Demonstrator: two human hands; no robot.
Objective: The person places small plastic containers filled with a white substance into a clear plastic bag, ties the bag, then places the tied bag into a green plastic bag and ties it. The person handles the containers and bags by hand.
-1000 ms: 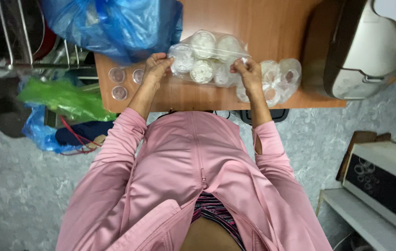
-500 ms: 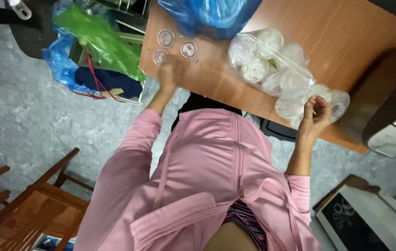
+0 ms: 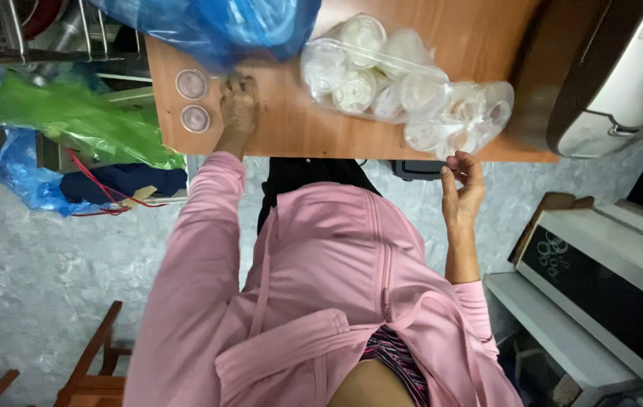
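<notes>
Left grip: left hand closed, resting on desk, now off clear bag of cups.
Right grip: right hand loosely open, empty, withdrawn below desk edge.
Nearby: two small lidded cups.

1. A wooden table with a warm brown top carries everything; its near edge runs just in front of the person.
2. A clear plastic bag of small round lidded cups lies on the top, right of the middle, reaching to the near edge.
3. Two small clear cups stand near the left edge, one behind the other, close together.
4. A crumpled blue plastic bag rests on the far left part of the top.
5. The left hand lies on the wood just right of the two cups.
6. A white and grey appliance sits at the right end.
</notes>
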